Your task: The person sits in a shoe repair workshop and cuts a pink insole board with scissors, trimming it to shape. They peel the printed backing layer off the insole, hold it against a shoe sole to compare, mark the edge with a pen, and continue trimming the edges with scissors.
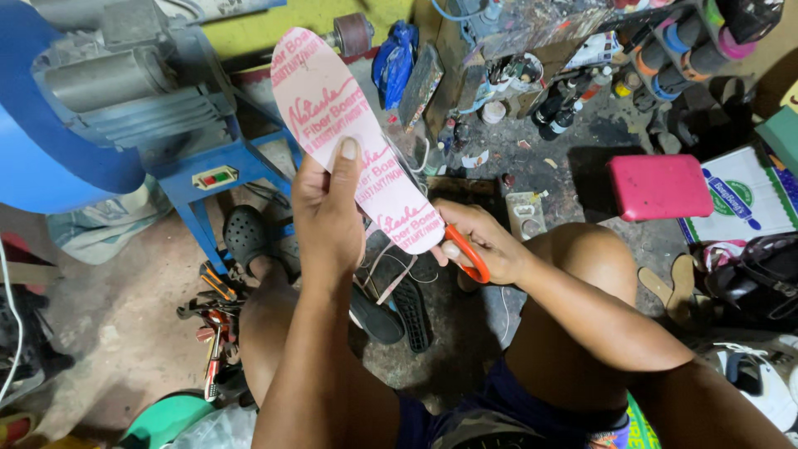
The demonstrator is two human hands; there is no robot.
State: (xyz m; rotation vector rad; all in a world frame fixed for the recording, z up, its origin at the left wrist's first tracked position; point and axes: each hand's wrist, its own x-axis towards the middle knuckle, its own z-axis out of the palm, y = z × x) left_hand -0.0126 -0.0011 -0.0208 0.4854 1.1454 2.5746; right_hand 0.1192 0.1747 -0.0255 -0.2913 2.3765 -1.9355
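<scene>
We held the pink fibre-board insole (349, 133) up in the centre of the frame, our left hand (328, 208) clasped round its middle, thumb pressed flat on it. Our right hand (482, 241) gripped the orange-handled scissors (465, 254) at the insole's lower end, fingers closed through the loops.

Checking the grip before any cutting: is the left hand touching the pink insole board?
Touching. The head view shows the left hand wrapped around the pink insole board, its thumb pressed flat on the printed face.
</scene>
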